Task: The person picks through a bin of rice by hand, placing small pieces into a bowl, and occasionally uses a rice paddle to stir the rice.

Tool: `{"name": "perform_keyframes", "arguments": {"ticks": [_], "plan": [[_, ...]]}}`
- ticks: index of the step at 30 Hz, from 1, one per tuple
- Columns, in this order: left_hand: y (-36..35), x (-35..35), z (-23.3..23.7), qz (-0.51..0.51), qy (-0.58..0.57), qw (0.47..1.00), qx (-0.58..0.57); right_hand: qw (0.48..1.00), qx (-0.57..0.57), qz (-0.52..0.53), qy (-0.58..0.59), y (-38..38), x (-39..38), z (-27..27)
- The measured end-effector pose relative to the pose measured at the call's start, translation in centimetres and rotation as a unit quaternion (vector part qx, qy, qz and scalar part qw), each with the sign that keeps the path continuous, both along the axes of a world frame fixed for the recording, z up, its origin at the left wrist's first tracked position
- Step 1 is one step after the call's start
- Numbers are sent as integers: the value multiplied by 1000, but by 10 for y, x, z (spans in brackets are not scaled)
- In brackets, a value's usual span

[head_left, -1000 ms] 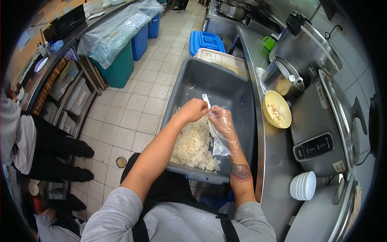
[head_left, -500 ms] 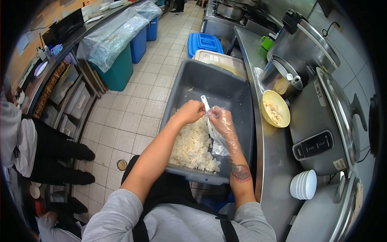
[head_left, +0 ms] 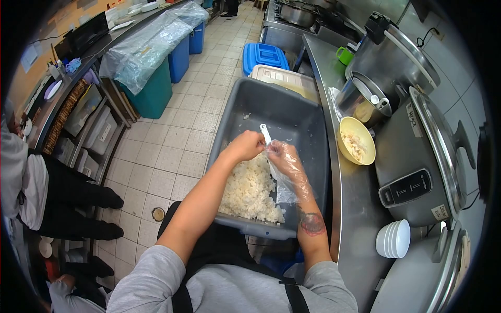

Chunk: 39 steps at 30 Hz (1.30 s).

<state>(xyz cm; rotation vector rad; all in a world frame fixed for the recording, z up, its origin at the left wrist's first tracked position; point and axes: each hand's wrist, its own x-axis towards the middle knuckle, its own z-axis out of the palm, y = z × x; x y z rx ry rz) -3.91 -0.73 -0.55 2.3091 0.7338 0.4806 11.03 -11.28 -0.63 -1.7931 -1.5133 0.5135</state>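
Two hands pressed together above the rice [head_left: 249,190]: left hand [head_left: 246,146] bare and clenched against the white paddle [head_left: 265,133], right hand [head_left: 287,159] in a loose clear glove, curled round the paddle's shaft. Rice heaped at the near edge of the grey tub [head_left: 292,112]. Beyond, near the left edge of the surface [head_left: 355,201], a yellow bowl [head_left: 357,141].

tub [head_left: 292,112]: is looking matt grey plastic
glove [head_left: 292,169]: is shining, thin clear plastic (crinkled)
paddle [head_left: 264,131]: is showing smooth white plastic
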Motion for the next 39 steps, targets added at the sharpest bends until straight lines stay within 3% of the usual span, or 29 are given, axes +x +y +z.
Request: {"name": "perform_keyframes", "arguments": {"ticks": [15, 21, 27, 30, 39], "plan": [[1, 1, -3, -4, 5, 1000, 10, 1000, 1, 17, -11, 0, 2, -9], [1, 0, -3, -4, 3, 1000, 12, 991, 44, 26, 123, 2, 5, -12], [2, 1, -5, -5, 1, 1000, 18, 936, 26, 38, 349, 5, 6, -8], [1, 1, -4, -5, 2, 1000, 14, 921, 16, 33, 387, 1, 1, 5], [0, 1, -2, -8, -11, 1000, 3, 949, 50, 13, 310, 7, 20, -16]]}}
